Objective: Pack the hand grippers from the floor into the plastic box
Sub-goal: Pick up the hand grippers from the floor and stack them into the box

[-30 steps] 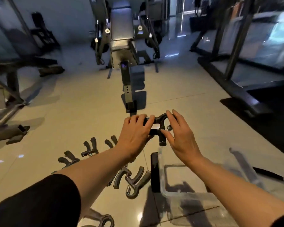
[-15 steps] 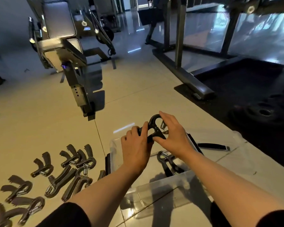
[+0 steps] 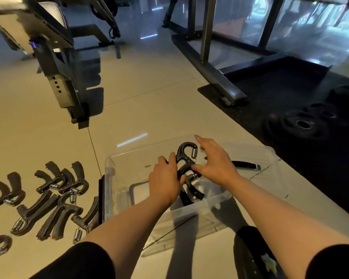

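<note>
Over the clear plastic box (image 3: 117,178) on the floor (image 3: 149,109), the left hand (image 3: 164,181) grips a black hand gripper (image 3: 184,158) by its handle, spring end up, while the right hand (image 3: 217,164) touches it with thumb and straight fingers. Another gripper (image 3: 193,190) lies inside the box. More grippers (image 3: 54,200) lie on the floor just left of it.

Plastic box (image 3: 117,158) open-topped — unobstructed above
</note>
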The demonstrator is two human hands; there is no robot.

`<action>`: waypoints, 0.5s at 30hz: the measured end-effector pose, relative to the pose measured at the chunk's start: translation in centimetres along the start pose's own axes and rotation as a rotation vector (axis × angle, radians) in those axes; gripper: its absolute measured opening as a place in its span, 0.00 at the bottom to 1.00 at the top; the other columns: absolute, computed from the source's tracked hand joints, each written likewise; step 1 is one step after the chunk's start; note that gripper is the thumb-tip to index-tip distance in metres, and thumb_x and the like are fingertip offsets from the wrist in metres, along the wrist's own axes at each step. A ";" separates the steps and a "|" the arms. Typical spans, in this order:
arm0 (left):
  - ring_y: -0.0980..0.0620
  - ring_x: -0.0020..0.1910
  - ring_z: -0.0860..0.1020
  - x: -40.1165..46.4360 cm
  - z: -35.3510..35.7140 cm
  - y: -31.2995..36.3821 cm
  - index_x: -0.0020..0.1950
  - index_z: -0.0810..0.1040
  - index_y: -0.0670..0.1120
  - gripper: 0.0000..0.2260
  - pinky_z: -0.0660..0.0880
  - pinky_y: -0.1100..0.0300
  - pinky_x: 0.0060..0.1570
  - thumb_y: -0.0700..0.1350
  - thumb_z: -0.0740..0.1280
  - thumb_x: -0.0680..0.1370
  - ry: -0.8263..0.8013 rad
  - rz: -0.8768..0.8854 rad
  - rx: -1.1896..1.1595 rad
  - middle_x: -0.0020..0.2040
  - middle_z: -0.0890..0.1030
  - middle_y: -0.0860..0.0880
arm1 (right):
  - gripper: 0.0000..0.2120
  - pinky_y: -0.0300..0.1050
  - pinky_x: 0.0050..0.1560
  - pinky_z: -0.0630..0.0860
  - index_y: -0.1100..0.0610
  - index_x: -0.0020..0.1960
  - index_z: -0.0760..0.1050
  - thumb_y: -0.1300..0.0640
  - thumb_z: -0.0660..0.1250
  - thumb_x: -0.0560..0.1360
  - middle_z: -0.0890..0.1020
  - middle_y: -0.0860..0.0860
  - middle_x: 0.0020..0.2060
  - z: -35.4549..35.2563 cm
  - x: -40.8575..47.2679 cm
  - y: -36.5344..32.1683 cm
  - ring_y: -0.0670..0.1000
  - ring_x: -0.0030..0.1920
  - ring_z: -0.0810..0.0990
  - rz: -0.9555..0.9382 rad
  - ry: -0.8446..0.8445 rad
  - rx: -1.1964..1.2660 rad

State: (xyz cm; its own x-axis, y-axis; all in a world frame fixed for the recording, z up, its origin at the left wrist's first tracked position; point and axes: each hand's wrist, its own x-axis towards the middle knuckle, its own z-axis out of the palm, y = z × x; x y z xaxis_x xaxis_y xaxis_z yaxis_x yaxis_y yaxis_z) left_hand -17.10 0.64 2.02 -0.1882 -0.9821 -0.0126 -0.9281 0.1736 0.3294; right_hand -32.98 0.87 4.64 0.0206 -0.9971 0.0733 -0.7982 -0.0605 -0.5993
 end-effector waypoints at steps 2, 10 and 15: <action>0.43 0.47 0.77 -0.1 0.9 -0.8 0.68 0.61 0.48 0.27 0.77 0.51 0.43 0.55 0.68 0.75 -0.047 -0.013 -0.017 0.58 0.69 0.44 | 0.38 0.47 0.66 0.69 0.51 0.76 0.57 0.53 0.72 0.71 0.66 0.50 0.70 -0.2 0.1 0.9 0.51 0.68 0.68 0.020 -0.008 -0.069; 0.41 0.49 0.77 0.3 3.5 -2.9 0.77 0.41 0.58 0.42 0.78 0.50 0.45 0.53 0.69 0.75 -0.176 -0.083 -0.126 0.60 0.66 0.42 | 0.34 0.47 0.70 0.61 0.51 0.75 0.59 0.54 0.69 0.72 0.63 0.51 0.73 1.1 0.3 2.8 0.51 0.73 0.60 -0.058 -0.109 -0.318; 0.39 0.55 0.76 0.8 5.7 -3.4 0.78 0.39 0.55 0.44 0.77 0.50 0.51 0.50 0.69 0.75 -0.251 -0.241 -0.192 0.66 0.64 0.40 | 0.38 0.49 0.74 0.52 0.52 0.76 0.54 0.55 0.70 0.72 0.56 0.54 0.76 2.0 1.0 3.8 0.55 0.75 0.54 -0.110 -0.131 -0.492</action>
State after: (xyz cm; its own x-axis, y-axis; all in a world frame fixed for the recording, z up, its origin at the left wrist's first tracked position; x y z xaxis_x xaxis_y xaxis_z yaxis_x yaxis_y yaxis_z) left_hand -15.94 -0.32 -4.44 -0.0675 -0.9403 -0.3335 -0.8826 -0.0997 0.4595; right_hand -34.80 -0.40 0.86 0.1702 -0.9854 -0.0042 -0.9750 -0.1678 -0.1457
